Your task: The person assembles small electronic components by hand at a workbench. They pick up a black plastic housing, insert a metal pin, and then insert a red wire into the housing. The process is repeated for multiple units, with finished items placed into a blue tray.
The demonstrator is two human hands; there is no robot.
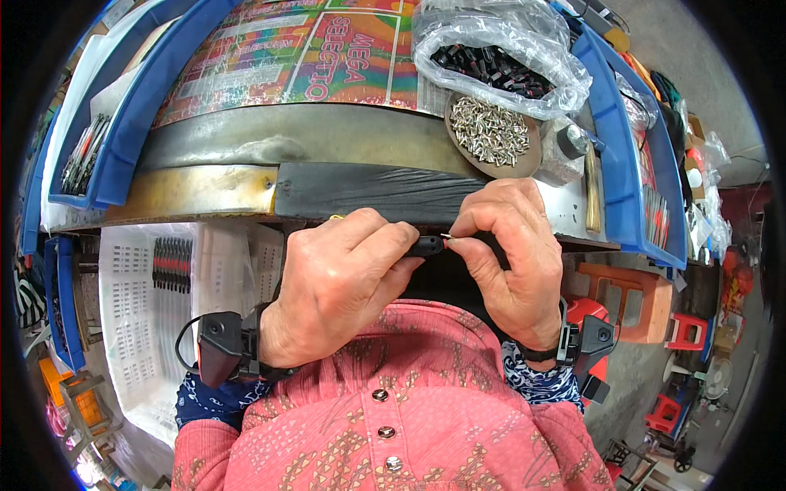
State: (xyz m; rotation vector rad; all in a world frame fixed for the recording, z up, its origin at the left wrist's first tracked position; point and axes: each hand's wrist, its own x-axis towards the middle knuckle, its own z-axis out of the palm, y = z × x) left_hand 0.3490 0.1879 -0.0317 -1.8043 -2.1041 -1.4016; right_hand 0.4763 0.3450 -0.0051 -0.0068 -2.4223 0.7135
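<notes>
My left hand [336, 282] pinches a small black plastic piece [426, 245] between thumb and forefinger, in front of the bench edge. Close against its right end, my right hand [516, 254] grips a tiny silver metal pin [446, 236] with thumb and fingertip. Whether the pin is inside the piece I cannot tell. Beyond my right hand, a round brown dish [532, 155] holds a heap of similar silver pins [489, 131]. Behind it, a clear plastic bag [561, 78] lies open with many small black pieces [495, 69] in it.
Blue bins [123, 155] stand at both bench ends. A metal block [560, 164] and a wooden-handled tool [591, 192] lie right of the dish. Below left is a white basket [135, 327] with black-and-red pieces [173, 263]. An orange stool [655, 307] stands at right.
</notes>
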